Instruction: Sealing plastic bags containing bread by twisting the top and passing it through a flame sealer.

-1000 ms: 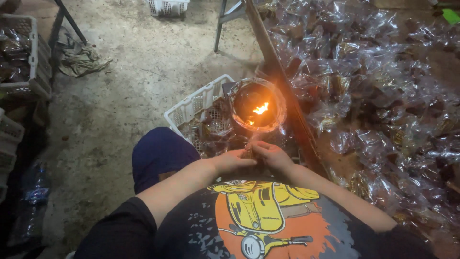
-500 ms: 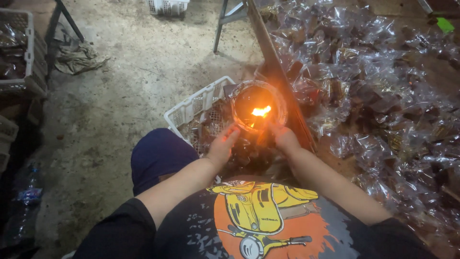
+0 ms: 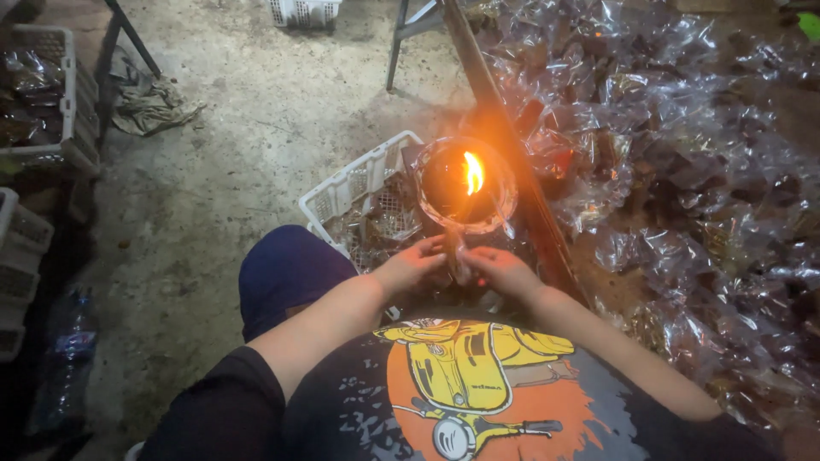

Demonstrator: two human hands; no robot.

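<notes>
My left hand point(image 3: 412, 266) and my right hand point(image 3: 506, 271) meet in front of my chest, both pinching a small clear plastic packet point(image 3: 456, 252) with something dark inside. The packet's upper end points toward a flame point(image 3: 472, 173) burning in a round bowl-like lamp point(image 3: 466, 184) just beyond my fingers. A white plastic crate point(image 3: 354, 186) holding more clear packets stands under and left of the lamp.
A large heap of filled clear packets point(image 3: 683, 154) covers the surface to my right, edged by a wooden beam point(image 3: 504, 145). White crates point(image 3: 51, 94) stand at the far left, a plastic bottle point(image 3: 64, 358) lies low left, and a rag point(image 3: 149, 102) lies on the concrete floor.
My hands were together low, reached up to either side of the lamp, and have now come back together below it, holding the packet.
</notes>
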